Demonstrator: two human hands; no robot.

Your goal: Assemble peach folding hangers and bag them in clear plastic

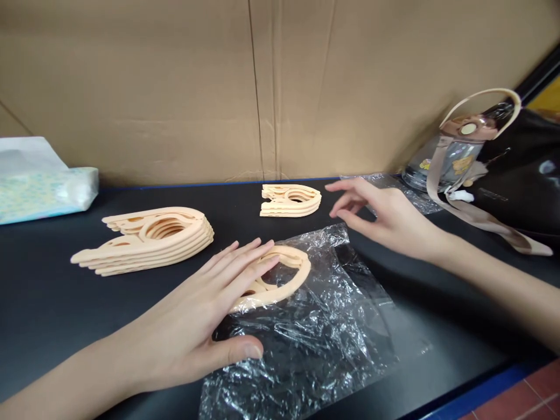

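Observation:
My left hand [210, 303] lies flat, fingers stretched, over a beige plastic folding hanger [297, 277]. This folded hanger rests at a crinkled clear plastic bag [315, 338]; whether it is inside or on top, I cannot tell. The hand hides its left part. My right hand [382, 216] hovers above the table with fingers apart and nothing in them. Just left of its fingertips sits a small stack of folded hangers [291, 201]. A taller stack of several matching hangers [149, 242] lies beyond my left hand, on the left.
A tissue pack [48, 186] lies at the far left. At the right stand a clear bottle [455, 154] with a strap and a black bag [525, 181]. Another clear plastic wrapper [406, 192] lies behind my right hand. A cardboard wall [175, 87] closes the black table's back.

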